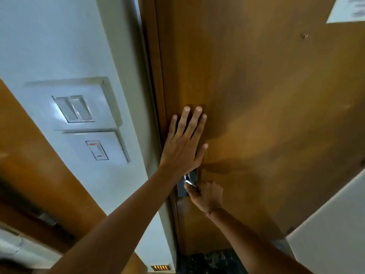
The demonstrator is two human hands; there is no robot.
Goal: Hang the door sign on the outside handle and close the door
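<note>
Head view: hands point(184, 147) on door point(256, 115) (handle point(188, 179) gripped)

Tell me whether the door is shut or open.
Shut, or almost: the door edge lies against the frame with no gap showing. The left hand presses flat on it; the right hand grips the handle.

White painted wall point(59, 36) at the left, carrying two white switch plates: an upper plate point(73, 103) with two rockers and, just below it, a lower plate point(96, 148) with one switch marked in red. Brown wood panelling point(35, 155) adjoins the wall's lower-left edge. A sheet of printed paper point(347, 8) occupies the upper-right corner. Dark speckled floor point(209, 262) lies at the bottom edge, beside a small lit vent point(160, 267).
</note>
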